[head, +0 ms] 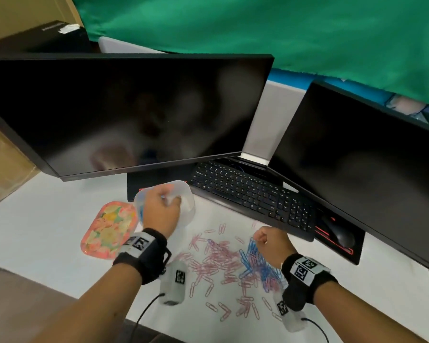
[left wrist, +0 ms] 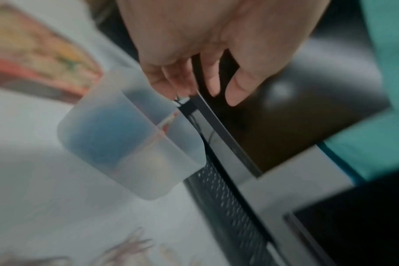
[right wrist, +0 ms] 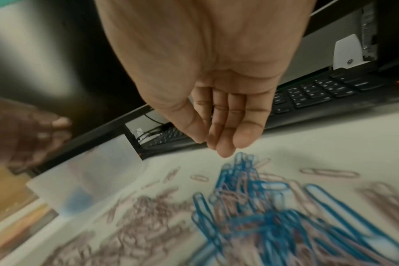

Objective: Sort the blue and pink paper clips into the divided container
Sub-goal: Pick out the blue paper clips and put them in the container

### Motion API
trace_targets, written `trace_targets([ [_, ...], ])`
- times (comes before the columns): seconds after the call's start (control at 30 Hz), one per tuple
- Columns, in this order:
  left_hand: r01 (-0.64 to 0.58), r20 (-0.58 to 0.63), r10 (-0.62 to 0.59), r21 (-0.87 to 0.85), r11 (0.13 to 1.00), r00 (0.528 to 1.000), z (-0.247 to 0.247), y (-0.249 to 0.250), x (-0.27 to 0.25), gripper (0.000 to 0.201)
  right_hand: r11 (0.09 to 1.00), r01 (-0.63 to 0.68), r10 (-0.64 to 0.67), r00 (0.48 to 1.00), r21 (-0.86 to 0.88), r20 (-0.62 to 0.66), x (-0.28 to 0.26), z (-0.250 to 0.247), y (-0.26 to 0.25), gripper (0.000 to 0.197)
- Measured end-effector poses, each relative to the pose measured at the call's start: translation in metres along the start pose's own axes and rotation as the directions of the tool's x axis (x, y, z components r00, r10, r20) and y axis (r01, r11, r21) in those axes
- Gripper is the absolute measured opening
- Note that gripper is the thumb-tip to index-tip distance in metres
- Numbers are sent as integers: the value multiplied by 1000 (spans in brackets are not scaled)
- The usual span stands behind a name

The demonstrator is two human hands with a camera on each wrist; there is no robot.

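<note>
Container (left wrist: 134, 144), translucent, divided, blue clips (left wrist: 103, 136) inside

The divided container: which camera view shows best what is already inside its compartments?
The left wrist view. The divided container fills the frame there; blue shows through one compartment, with the left hand above it. In the head view that hand covers most of it. The right wrist view shows only a blurred corner.

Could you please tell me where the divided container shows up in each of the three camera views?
Head: the container sits centre-left, below the big monitor, partly behind the left hand.
Left wrist: it fills the centre-left, below the fingers, blue showing through one compartment.
Right wrist: blurred at the left edge, left of the clips.
Shared landmark: the keyboard, right of the container in every view.
</note>
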State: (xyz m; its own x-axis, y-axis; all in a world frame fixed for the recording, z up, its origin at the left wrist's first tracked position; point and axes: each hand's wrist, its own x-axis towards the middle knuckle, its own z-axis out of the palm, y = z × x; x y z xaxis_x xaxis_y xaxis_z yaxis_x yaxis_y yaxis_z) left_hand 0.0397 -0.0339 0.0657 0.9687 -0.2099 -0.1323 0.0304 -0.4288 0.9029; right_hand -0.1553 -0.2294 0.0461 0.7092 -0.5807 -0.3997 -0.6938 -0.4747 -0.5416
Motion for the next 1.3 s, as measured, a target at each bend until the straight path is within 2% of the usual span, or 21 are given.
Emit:
trace_targets([
  [0.07, -201, 218, 157, 199, 959, 963, 17, -1, -17, 15, 999, 0, 0, 1000, -33, 11, -4, 8, 8, 28],
  [0.13, -382, 435, 222, 323, 866, 872, 34, -8, -27, 20, 999, 1, 0, 1000, -50, 16, -8, 15, 13, 27],
  [0.23, -553, 663, 139, 469, 689, 736, 54, -24, -27, 27, 999, -4, 4, 1000, -53, 3, -15, 18, 21, 26],
  [0.33, -650, 753, 43, 535, 540, 656, 65, -37, -24, 34, 997, 3, -3, 1000, -76, 2, -23, 17, 30, 23],
  [0.47, -718, 795, 24, 534, 446, 606, 72, -40, -23, 25, 999, -9, 9, 1000, -54, 2, -32, 20, 40, 25],
  [0.63, -710, 804, -9, 530, 465, 595, 75, -44, -22, 16, 995, 47, -48, 999, -84, -4, -28, 29, 30, 16],
  [0.73, -680, 798, -35, 535, 502, 602, 75, -45, -24, 14, 984, 112, -105, 993, -137, 59, -21, 40, 20, 21],
  [0.87, -609, 759, -15, 533, 588, 651, 70, -45, -26, 3, 956, 158, -128, 983, -246, 133, -12, 54, 14, 26],
  [1.03, -474, 692, -15, 510, 718, 722, 59, -45, -26, 12, 940, 157, -122, 984, -302, 132, -6, 55, 14, 24],
  [1.1, -434, 681, -31, 501, 749, 732, 55, -46, -26, 11, 940, 146, -109, 985, -308, 133, -5, 55, 14, 23],
  [1.2, -372, 659, -58, 492, 787, 750, 52, -48, -24, 20, 949, 127, -89, 986, -287, 140, -2, 55, 13, 27],
  [1.3, -313, 638, -77, 476, 822, 767, 50, -50, -23, 19, 950, 114, -66, 983, -291, 169, 1, 55, 13, 23],
])
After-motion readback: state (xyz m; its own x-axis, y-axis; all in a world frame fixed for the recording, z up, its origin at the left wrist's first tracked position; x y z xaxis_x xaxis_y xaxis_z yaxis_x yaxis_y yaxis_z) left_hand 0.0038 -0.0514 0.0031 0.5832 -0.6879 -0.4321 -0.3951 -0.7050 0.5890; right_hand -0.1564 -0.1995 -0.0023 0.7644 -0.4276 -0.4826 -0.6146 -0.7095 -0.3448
